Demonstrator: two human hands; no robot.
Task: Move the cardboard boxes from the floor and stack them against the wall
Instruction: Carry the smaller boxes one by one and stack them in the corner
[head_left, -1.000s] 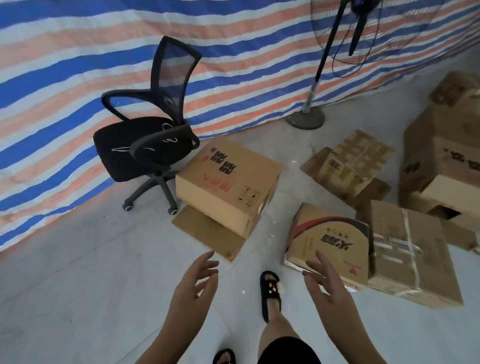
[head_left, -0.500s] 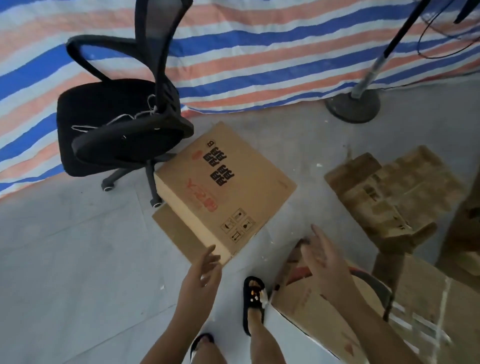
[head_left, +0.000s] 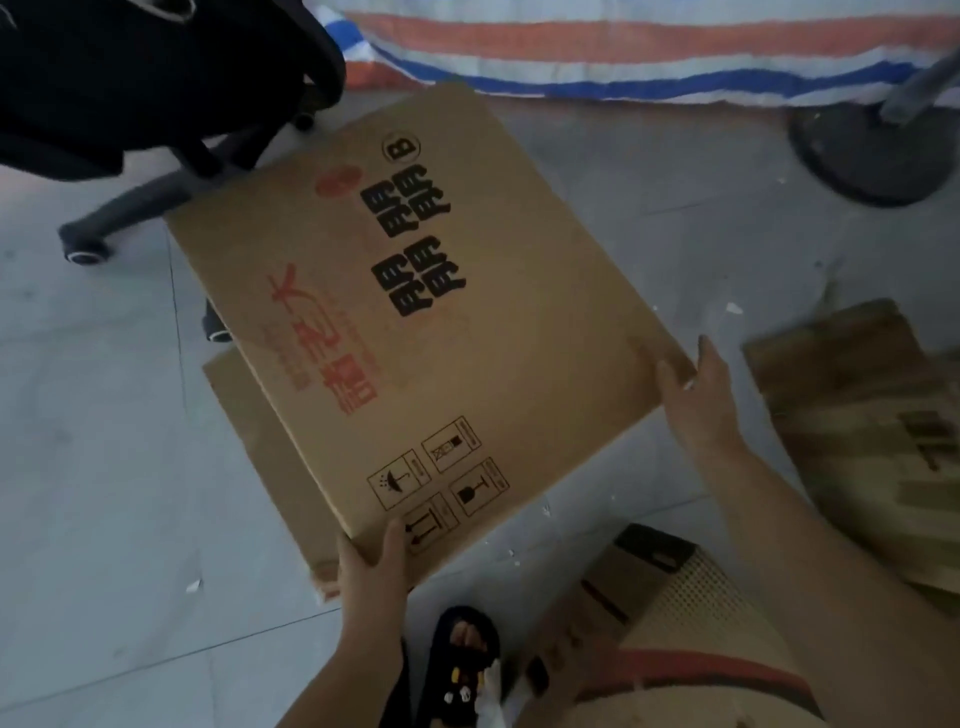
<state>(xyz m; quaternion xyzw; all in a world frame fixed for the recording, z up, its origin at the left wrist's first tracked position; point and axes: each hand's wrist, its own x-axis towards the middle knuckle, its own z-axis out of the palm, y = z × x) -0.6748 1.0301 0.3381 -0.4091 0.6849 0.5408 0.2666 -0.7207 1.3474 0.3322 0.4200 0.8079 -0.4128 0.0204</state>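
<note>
Grey tiled floor (head_left: 104, 467) under cardboard boxes (head_left: 415, 312), chair (head_left: 130, 67), fan base (head_left: 872, 156)

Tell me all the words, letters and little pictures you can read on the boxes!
"B" in a circle: on the top of the big cardboard box.
Large black characters, upside down to the camera: same box, not clearly readable.
Red characters and a red oval mark: same box, too blurred.
Four handling pictures, one an umbrella, one a glass, one arrows: same box, near the left hand; captions too small.
Dark print on the box at the right: blurred.
</note>
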